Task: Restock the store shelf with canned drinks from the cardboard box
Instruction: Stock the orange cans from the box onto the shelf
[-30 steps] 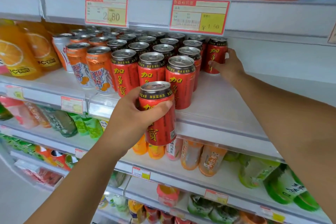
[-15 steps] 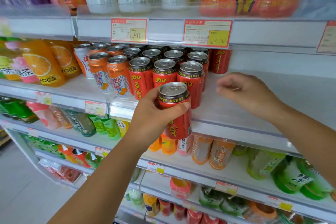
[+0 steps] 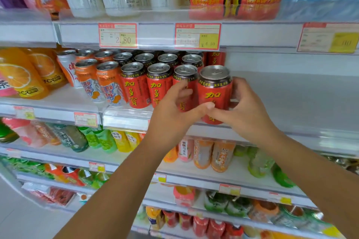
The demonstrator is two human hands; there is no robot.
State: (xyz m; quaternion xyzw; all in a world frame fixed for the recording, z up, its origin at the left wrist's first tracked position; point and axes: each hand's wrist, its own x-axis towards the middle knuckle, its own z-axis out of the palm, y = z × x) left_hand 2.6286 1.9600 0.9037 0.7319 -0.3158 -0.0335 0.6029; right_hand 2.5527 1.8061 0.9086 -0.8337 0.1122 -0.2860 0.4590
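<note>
Broadly, the white metal store shelf [image 3: 281, 103] sets the scene: its left part is packed with rows of red aluminium drink cans with silver tops [image 3: 136, 87], while the stretch to the right of those rows is bare. At the right end of the front row, a red aluminium can with yellow lettering [image 3: 214, 93] stands at the shelf's front edge, clasped from both sides. The left hand [image 3: 174, 118] wraps its left flank, thumb across the front; the right hand [image 3: 244, 112] cups its right flank. The placing step looks under way. Next, the can seems to need squaring beside its neighbour before both hands let go. No cardboard box is in view.
</note>
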